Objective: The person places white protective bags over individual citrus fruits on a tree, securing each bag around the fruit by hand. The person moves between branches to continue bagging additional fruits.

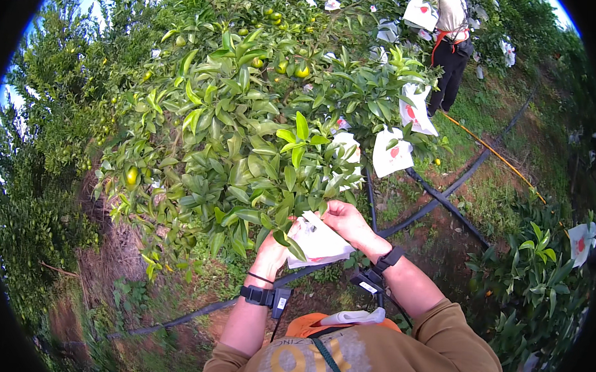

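Note:
A white paper fruit bag [323, 242] with a red print hangs between my hands at the lower edge of a citrus tree [248, 168]. My right hand [344, 220] pinches the bag's upper right corner just under the leaves. At the bag's left side is my left hand [275, 248], its fingers partly covered by leaves and the bag. Whatever is inside the bag is hidden. Against my waist sits an orange pouch [305, 324] with folded white bags [354, 316] sticking out of it.
Bagged fruit, such as one white bag [394, 151], hangs to the right, and bare green-yellow citrus [302, 71] higher up. Black irrigation pipes [428, 205] cross the ground beside an orange hose [501, 159]. Another person [451, 47] stands at upper right. A second tree [536, 269] is at right.

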Demonstrator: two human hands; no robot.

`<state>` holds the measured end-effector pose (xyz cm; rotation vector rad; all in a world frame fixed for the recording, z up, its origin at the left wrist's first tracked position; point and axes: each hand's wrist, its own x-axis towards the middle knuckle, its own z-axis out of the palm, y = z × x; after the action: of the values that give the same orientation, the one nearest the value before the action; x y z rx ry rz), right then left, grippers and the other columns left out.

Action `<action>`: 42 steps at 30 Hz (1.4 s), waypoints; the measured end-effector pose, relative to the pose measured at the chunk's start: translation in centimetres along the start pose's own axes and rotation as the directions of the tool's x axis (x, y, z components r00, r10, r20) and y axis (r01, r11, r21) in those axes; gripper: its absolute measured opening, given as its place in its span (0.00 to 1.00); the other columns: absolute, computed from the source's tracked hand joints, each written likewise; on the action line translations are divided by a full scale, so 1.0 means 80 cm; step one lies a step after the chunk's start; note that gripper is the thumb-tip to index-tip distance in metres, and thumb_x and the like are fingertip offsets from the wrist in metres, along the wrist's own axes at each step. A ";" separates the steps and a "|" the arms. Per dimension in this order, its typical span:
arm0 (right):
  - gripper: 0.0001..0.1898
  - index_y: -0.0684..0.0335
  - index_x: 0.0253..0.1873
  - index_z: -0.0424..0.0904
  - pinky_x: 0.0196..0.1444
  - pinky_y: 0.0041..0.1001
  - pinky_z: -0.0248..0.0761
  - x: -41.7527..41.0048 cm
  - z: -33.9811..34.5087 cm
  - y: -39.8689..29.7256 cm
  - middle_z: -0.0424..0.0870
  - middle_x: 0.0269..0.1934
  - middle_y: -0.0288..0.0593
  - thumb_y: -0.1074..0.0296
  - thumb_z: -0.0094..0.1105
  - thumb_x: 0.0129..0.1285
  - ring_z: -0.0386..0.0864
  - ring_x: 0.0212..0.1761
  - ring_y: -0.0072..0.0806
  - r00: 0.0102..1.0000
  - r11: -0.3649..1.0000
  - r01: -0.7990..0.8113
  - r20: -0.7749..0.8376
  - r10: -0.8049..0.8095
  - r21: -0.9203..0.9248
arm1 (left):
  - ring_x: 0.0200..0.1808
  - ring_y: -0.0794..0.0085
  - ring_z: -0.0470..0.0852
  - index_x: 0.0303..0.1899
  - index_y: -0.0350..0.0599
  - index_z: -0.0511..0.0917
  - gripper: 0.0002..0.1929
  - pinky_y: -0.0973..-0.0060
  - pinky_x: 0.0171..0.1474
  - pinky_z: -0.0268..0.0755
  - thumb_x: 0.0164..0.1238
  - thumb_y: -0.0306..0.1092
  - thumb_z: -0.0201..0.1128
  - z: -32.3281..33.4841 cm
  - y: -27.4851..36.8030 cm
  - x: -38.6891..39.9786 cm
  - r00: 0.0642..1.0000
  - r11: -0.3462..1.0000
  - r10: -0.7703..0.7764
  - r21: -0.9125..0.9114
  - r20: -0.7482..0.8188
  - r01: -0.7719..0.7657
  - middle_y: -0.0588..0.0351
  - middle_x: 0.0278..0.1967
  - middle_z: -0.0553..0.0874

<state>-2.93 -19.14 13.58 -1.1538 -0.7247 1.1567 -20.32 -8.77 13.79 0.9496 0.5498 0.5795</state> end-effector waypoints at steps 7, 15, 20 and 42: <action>0.09 0.66 0.40 0.80 0.39 0.24 0.70 -0.094 -0.006 -0.020 0.80 0.34 0.36 0.72 0.68 0.55 0.76 0.34 0.22 0.833 0.738 0.523 0.074 -0.548 -0.425 | 0.48 0.71 0.79 0.51 0.36 0.75 0.14 0.75 0.55 0.73 0.64 0.25 0.62 -0.004 -0.008 0.002 0.994 0.998 0.025 -0.063 0.107 -0.018 0.56 0.46 0.81; 0.05 0.67 0.35 0.81 0.37 0.31 0.72 -0.089 0.020 -0.058 0.81 0.30 0.44 0.78 0.67 0.53 0.79 0.32 0.37 0.599 0.378 0.651 0.140 -0.788 -0.658 | 0.55 0.63 0.78 0.55 0.34 0.72 0.16 0.68 0.61 0.70 0.70 0.31 0.56 -0.002 -0.031 0.008 0.958 0.993 0.065 -0.116 0.279 -0.033 0.47 0.53 0.79; 0.05 0.62 0.38 0.84 0.38 0.32 0.73 -0.068 0.029 -0.077 0.81 0.31 0.43 0.73 0.65 0.56 0.79 0.34 0.39 0.623 0.274 0.702 0.379 -0.684 -0.658 | 0.47 0.67 0.81 0.51 0.36 0.74 0.14 0.69 0.53 0.76 0.64 0.24 0.58 -0.001 -0.031 0.006 0.991 0.981 -0.123 -0.143 0.044 0.128 0.53 0.46 0.81; 0.11 0.62 0.49 0.83 0.51 0.32 0.72 -0.039 0.008 -0.087 0.81 0.42 0.44 0.73 0.61 0.61 0.78 0.47 0.35 0.732 0.587 0.646 0.613 -0.297 -0.488 | 0.36 0.73 0.81 0.43 0.38 0.77 0.09 0.76 0.39 0.74 0.65 0.31 0.57 0.000 -0.040 -0.015 0.984 0.973 0.166 -0.176 0.067 -0.152 0.57 0.37 0.82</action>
<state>-2.22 -21.82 20.70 -1.1276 -1.8652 0.6707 -20.48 -11.02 11.27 0.8552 0.3470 0.7172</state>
